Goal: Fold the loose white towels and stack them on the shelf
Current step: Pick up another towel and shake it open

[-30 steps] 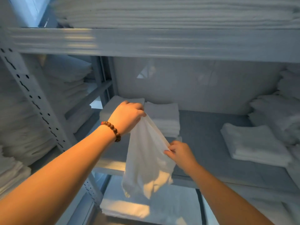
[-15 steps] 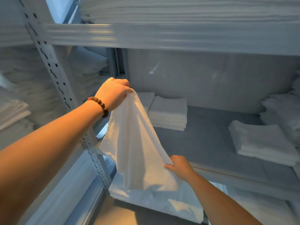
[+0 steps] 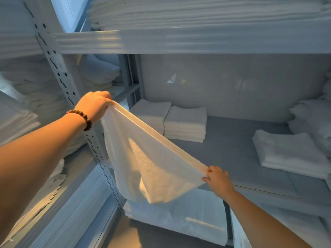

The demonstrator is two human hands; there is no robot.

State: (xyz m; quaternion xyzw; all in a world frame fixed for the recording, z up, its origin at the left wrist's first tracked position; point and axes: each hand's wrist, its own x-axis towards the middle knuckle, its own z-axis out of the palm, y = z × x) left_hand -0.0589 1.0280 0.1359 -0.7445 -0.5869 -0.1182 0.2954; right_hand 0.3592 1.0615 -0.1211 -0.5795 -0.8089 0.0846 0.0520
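Before shelf (image 3: 229, 154), taut-edged towel (image 3: 146, 163)

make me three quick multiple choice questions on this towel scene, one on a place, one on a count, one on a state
1. The dark brown beaded bracelet sits:
A. on the left wrist
B. on the right wrist
C. on a shelf board

2. How many hands hold the loose white terry towel?
A. none
B. one
C. two

3. That towel is:
A. folded flat on a stack
B. stretched in the air with its lower part hanging
C. rolled into a ball

Answers:
1 A: the beads circle the wrist just behind the left hand.
2 C: the left hand grips the upper corner and the right hand pinches the lower one.
3 B: its top edge runs taut from hand to hand while the rest hangs below.
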